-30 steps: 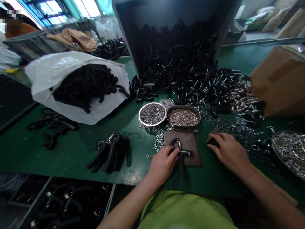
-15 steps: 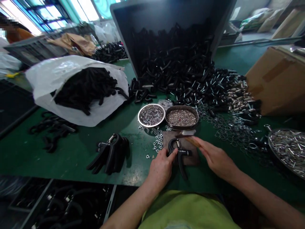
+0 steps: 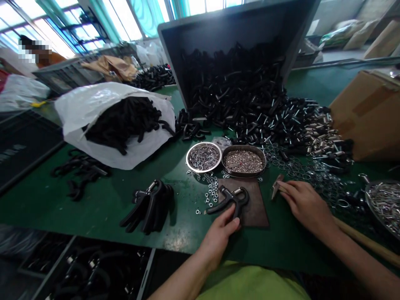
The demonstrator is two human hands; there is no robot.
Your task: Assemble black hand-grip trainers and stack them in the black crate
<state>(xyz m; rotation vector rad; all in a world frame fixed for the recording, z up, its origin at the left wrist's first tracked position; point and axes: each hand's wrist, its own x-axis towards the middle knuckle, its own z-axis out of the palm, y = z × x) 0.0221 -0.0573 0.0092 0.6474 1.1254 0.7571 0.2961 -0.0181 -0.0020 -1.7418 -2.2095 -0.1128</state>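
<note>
Here, left fingers [image 3: 230, 211] hold one black grip [image 3: 235, 199], right fingers [image 3: 290, 191] one hammer [image 3: 276, 186], with two dishes [image 3: 188, 158] beyond.

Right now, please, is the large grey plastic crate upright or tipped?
The crate is tipped: its opening faces us, black parts spilling onto the green table.

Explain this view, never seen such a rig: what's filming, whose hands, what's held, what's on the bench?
No machine here: a person works bare-handed, filmed from a head-worn camera looking forward and down. The left hand holds a black sprung piece at a brown plate. The right hand grips a hammer close to its head. The green table bears loose nuts, a round dish and an oval dish of small metal parts, and a white bag of black parts.
</note>
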